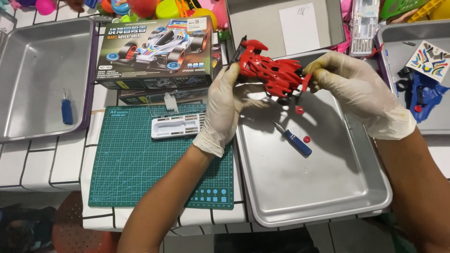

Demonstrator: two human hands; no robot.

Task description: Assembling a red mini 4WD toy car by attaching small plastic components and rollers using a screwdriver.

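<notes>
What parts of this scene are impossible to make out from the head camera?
- Underside of the red toy car body: turned away, covered by the left hand and right hand.
- Right-hand fingers: tips tucked behind the car.
- Blue parts in the right tray: too small, cut by the edge.

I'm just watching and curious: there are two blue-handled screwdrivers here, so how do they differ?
The screwdriver in the middle tray lies slanted, its metal tip toward the upper left, right below the red toy car body that both gloved hands hold. The screwdriver in the left tray lies nearly straight up and down in the picture, far from the hands, alone in its tray. Small red round parts lie near the first; none near the second. Both have blue handles and lie in metal trays.
</notes>
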